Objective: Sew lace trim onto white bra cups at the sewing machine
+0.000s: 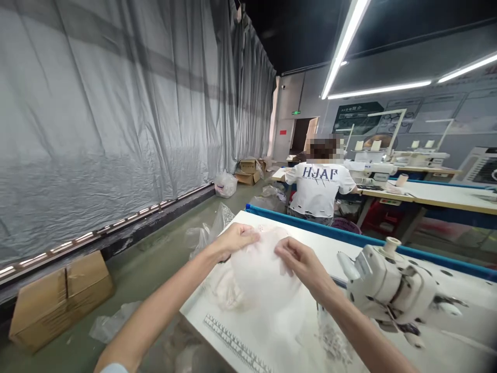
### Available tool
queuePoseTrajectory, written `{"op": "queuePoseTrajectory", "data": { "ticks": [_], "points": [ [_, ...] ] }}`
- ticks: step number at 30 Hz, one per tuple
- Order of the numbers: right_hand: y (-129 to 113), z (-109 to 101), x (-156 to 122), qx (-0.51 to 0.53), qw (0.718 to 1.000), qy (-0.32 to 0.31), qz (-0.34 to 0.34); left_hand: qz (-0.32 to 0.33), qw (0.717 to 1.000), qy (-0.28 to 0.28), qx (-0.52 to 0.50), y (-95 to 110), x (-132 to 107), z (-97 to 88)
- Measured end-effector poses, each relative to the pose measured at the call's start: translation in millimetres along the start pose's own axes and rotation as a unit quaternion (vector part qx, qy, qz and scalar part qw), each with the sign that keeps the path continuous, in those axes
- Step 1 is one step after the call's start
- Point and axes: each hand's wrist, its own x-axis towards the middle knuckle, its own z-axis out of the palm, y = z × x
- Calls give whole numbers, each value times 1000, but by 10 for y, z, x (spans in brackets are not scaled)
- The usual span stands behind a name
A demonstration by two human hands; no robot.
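Observation:
Between my two hands hangs a thin, white, see-through piece of fabric (264, 280), spread above the white sewing table (209, 318). My left hand (238, 238) pinches its upper left edge between thumb and fingers. On the upper right side, my right hand (295, 256) grips the same fabric with curled fingers. Beneath and to the left lies a crumpled pile of cream-white fabric (229, 287) on the tabletop. A white sewing machine (392, 290) stands just right of my right forearm. What the lower folds of the fabric cover is hidden.
A printed ruler (233, 339) runs along the table's near edge. Cardboard boxes (62, 295) and clear plastic bags (116, 321) lie on the floor at left, below a grey curtain (116, 103). Ahead, a person in a white shirt (320, 189) sits at another sewing table (438, 194).

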Motion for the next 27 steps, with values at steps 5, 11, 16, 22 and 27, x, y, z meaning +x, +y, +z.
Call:
{"op": "queuePoseTrajectory", "data": {
  "ticks": [5,11,16,22,27],
  "points": [
    [363,134,581,5,1000,25,1,8,996,73,41,-271,502,-300],
    [771,267,880,-3,996,90,18,-18,992,94,86,-643,791,-404],
    [980,304,1093,-33,989,137,33,-47,987,100,116,-808,992,-436],
    [1335,302,1271,-105,980,158,55,-99,977,122,146,-1102,1155,-430],
    [1543,349,1087,-168,975,144,10,-125,969,146,157,-1333,1204,-457]
  ]
}}
